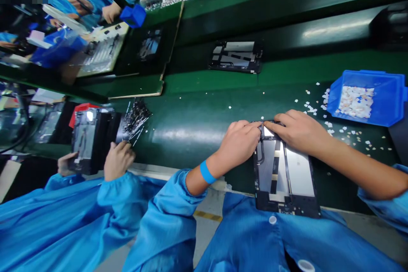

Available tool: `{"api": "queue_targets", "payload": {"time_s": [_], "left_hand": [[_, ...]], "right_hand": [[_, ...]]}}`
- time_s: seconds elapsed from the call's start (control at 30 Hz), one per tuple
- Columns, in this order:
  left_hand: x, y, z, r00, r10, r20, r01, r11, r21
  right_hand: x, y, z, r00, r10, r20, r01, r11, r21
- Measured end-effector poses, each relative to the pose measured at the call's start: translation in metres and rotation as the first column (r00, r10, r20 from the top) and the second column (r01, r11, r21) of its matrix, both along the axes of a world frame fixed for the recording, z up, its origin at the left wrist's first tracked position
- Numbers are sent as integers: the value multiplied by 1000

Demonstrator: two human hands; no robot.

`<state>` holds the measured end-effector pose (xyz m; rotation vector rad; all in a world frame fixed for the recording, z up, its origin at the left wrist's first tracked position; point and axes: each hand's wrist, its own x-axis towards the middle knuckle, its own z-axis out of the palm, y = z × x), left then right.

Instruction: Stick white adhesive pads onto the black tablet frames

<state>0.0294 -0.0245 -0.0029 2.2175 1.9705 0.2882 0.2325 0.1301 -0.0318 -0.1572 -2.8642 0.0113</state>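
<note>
Long green bench [197, 106] with a dark conveyor belt [287, 34] behind it, glare patches from overhead light. Grey floor [204, 229], yellow line [207, 215] below.

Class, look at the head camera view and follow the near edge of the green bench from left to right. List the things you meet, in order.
co-worker's hand on a dark device → bundle of thin black parts → left hand → open tablet chassis → right hand → scattered white scraps → blue tray

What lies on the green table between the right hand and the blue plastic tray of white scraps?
In the head view, only scattered small white scraps lie on the green table between the right hand and the blue plastic tray.
</note>
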Motion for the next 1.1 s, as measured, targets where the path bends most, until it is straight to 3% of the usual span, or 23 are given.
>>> {"api": "queue_targets", "payload": {"time_s": [0.17, 0.27, 0.4, 0.47, 0.63, 0.9, 1.1], "left_hand": [[-2, 2, 5, 999, 3, 51, -1, 999, -33], [-4, 6, 9, 980, 61, 188, -56, 998, -31], [-6, 17, 6, 851, 205, 483, -205, 977, -54], [-5, 24, 1, 795, 264, 545, -255, 962, -94], [0, 33, -10, 817, 314, 483, -304, 947, -101], [9, 31, -7, 906, 307, 291, -312, 950, -32], [13, 28, -12, 898, 314, 309, -338, 941, 26]], "right_hand": [[0, -1, 0, 1000, -8, 25, 7, 1000, 9], [-2, -2, 5, 999, -9, 49, 7, 999, 33], [-3, -4, 10, 999, -4, 51, 3, 1000, 25], [-2, -4, 9, 999, -9, 36, 8, 1000, 15], [-2, -4, 6, 1000, -22, 23, 21, 999, 27], [-3, -5, 5, 999, -38, -16, 38, 999, 13], [-4, -5, 2, 999, -43, -27, 43, 999, 9]]}}
